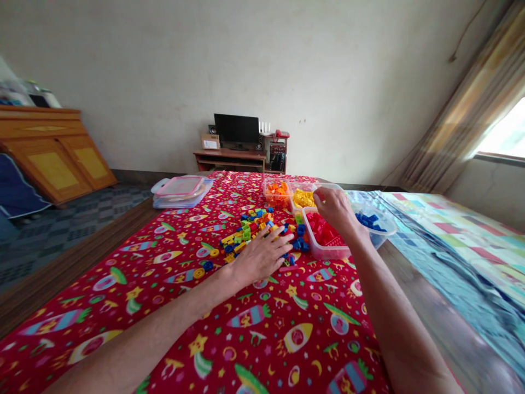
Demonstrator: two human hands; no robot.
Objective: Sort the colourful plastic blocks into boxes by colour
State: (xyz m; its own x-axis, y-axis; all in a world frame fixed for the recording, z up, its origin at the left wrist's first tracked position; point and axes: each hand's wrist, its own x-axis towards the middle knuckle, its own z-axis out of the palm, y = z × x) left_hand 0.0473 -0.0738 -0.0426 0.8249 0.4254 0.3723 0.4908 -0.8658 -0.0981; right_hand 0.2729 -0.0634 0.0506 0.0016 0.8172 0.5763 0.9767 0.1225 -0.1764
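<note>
Head view shows apparent colour-sorting, the left hand splayed over mixed bricks inward of the right edge of the bench, the right hand above the red-brick tub, its grip impossible to tell, the next move seemingly calling for one pinched brick.

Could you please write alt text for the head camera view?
A person's left hand is spread over mixed toy bricks on a red patterned tablecloth, while the right hand hovers near plastic tubs of red, yellow, orange and blue pieces.
</note>
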